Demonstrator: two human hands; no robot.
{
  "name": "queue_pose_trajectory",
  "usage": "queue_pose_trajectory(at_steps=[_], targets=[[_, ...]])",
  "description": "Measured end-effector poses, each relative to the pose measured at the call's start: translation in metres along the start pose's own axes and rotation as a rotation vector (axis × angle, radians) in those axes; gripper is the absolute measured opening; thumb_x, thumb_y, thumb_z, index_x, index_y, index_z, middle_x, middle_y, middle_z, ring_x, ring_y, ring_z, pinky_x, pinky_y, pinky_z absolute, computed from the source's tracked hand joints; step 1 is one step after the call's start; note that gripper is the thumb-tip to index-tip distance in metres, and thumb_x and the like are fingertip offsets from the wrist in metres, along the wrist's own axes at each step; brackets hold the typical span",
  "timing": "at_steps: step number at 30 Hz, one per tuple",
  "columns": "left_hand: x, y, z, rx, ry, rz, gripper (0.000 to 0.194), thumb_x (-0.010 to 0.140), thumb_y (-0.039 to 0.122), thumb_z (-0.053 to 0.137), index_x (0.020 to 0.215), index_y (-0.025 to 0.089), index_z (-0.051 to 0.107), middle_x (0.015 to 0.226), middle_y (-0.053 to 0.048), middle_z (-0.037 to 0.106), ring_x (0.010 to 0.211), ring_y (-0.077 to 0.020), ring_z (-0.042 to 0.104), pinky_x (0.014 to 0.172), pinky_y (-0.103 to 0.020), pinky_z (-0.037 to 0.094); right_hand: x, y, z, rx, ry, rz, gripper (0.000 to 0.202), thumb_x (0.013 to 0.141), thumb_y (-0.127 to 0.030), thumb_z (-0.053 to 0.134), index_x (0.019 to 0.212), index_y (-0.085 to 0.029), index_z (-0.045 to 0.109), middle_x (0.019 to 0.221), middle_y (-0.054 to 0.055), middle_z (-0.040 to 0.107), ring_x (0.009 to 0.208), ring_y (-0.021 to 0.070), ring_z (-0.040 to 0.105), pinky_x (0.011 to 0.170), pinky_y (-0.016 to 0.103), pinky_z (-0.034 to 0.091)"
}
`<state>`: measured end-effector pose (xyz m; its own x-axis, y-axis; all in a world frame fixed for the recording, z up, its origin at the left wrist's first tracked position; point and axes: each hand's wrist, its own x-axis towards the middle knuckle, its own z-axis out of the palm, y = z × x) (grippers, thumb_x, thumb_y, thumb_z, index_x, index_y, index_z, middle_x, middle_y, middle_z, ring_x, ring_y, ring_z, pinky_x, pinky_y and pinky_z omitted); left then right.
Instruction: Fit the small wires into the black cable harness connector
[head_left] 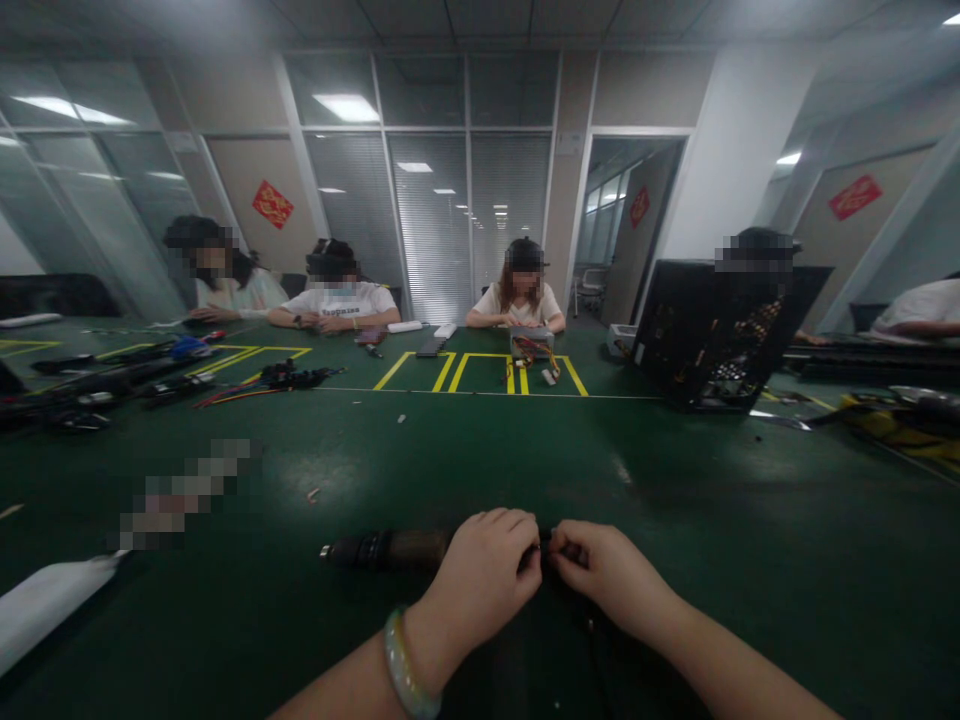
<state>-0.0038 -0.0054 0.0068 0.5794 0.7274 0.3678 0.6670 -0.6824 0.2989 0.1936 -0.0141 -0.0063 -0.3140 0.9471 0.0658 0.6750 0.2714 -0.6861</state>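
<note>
A dark, cylindrical electric screwdriver (397,550) lies on the green table, its metal tip pointing left. My left hand (484,570), with a pale bangle at the wrist, is closed around the tool's right end. Close by on the right, my right hand (607,575) pinches a thin black piece, apparently the cord or its plug, at that same end. The fingers of both hands nearly meet there, and they hide the joint between tool and cord. Below them a dark cable runs faintly over the table.
A black computer case (720,340) stands at the back right. Cables with connectors (277,380) lie at the back left. A power supply (532,345) with coloured wires sits within yellow tape marks (457,375). A white object (56,605) is at lower left. Several people sit opposite.
</note>
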Motion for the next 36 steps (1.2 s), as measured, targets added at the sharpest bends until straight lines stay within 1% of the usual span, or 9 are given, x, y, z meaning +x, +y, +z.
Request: queue_pose_trajectory(at_steps=[3, 7, 12, 17, 23, 29, 34, 36], targets=[[0.0003, -0.0010, -0.0003, 0.006, 0.004, -0.001, 0.007, 0.085, 0.016, 0.054, 0.086, 0.020, 0.059, 0.100, -0.004, 0.065, 0.095, -0.0211, 0.060, 0.090, -0.037, 0.046, 0.0004, 0.0002, 0.0011, 0.002, -0.007, 0.005, 0.007, 0.083, -0.017, 0.057, 0.081, -0.020, 0.063, 0.071, -0.003, 0.064, 0.064, 0.0132, 0.058, 0.058, 0.021, 0.037], [0.0004, -0.0016, -0.0013, -0.005, -0.013, 0.021, 0.010, 0.088, 0.016, 0.052, 0.092, 0.022, 0.060, 0.101, -0.002, 0.065, 0.095, -0.0197, 0.060, 0.090, -0.036, 0.046, -0.0006, -0.0005, 0.0009, 0.017, -0.011, 0.026, 0.008, 0.084, -0.018, 0.056, 0.083, -0.020, 0.063, 0.071, -0.003, 0.065, 0.064, 0.0133, 0.058, 0.057, 0.021, 0.037], [-0.0002, -0.0020, -0.0005, -0.008, -0.040, 0.025, 0.008, 0.085, 0.017, 0.057, 0.091, 0.022, 0.059, 0.098, -0.002, 0.064, 0.094, -0.0198, 0.060, 0.088, -0.035, 0.045, -0.0019, -0.0045, -0.0023, 0.027, -0.016, 0.035, 0.008, 0.085, -0.019, 0.056, 0.083, -0.020, 0.063, 0.071, -0.002, 0.065, 0.064, 0.0134, 0.058, 0.057, 0.021, 0.037], [-0.0006, -0.0035, 0.0015, -0.021, -0.042, 0.012, 0.011, 0.086, 0.014, 0.057, 0.093, 0.022, 0.059, 0.101, -0.001, 0.064, 0.095, -0.0197, 0.059, 0.090, -0.036, 0.044, -0.0017, -0.0040, -0.0024, 0.039, -0.024, 0.040, 0.007, 0.085, -0.019, 0.056, 0.083, -0.020, 0.063, 0.071, -0.002, 0.064, 0.064, 0.0135, 0.058, 0.057, 0.021, 0.038], [-0.0004, -0.0015, 0.0003, -0.006, -0.031, -0.002, 0.007, 0.085, 0.015, 0.058, 0.089, 0.021, 0.057, 0.100, -0.002, 0.064, 0.096, -0.0201, 0.058, 0.091, -0.037, 0.043, -0.0009, -0.0011, -0.0001, 0.033, -0.011, 0.038, 0.007, 0.085, -0.019, 0.056, 0.082, -0.020, 0.062, 0.070, -0.002, 0.064, 0.063, 0.0133, 0.058, 0.056, 0.020, 0.036], [0.0002, -0.0006, -0.0006, 0.014, -0.025, 0.001, 0.005, 0.084, 0.017, 0.058, 0.087, 0.021, 0.056, 0.105, -0.002, 0.064, 0.099, -0.0215, 0.058, 0.091, -0.038, 0.044, -0.0005, -0.0007, -0.0009, 0.017, -0.011, 0.033, 0.006, 0.084, -0.019, 0.057, 0.081, -0.019, 0.062, 0.070, -0.003, 0.063, 0.063, 0.0128, 0.057, 0.057, 0.020, 0.036], [0.0009, -0.0012, -0.0014, -0.011, -0.015, 0.019, 0.011, 0.087, 0.016, 0.055, 0.096, 0.023, 0.058, 0.112, -0.001, 0.062, 0.102, -0.0206, 0.057, 0.092, -0.037, 0.044, -0.0003, 0.0007, -0.0006, 0.022, -0.004, 0.017, 0.006, 0.085, -0.019, 0.057, 0.084, -0.020, 0.063, 0.072, -0.003, 0.064, 0.065, 0.0132, 0.058, 0.058, 0.020, 0.036], [0.0010, -0.0018, -0.0009, -0.018, -0.018, 0.025, 0.011, 0.089, 0.017, 0.054, 0.096, 0.023, 0.058, 0.111, -0.001, 0.063, 0.102, -0.0204, 0.057, 0.093, -0.037, 0.044, -0.0007, 0.0001, -0.0007, 0.022, -0.008, 0.026, 0.007, 0.085, -0.019, 0.056, 0.085, -0.021, 0.063, 0.072, -0.003, 0.065, 0.065, 0.0133, 0.059, 0.057, 0.020, 0.036]])
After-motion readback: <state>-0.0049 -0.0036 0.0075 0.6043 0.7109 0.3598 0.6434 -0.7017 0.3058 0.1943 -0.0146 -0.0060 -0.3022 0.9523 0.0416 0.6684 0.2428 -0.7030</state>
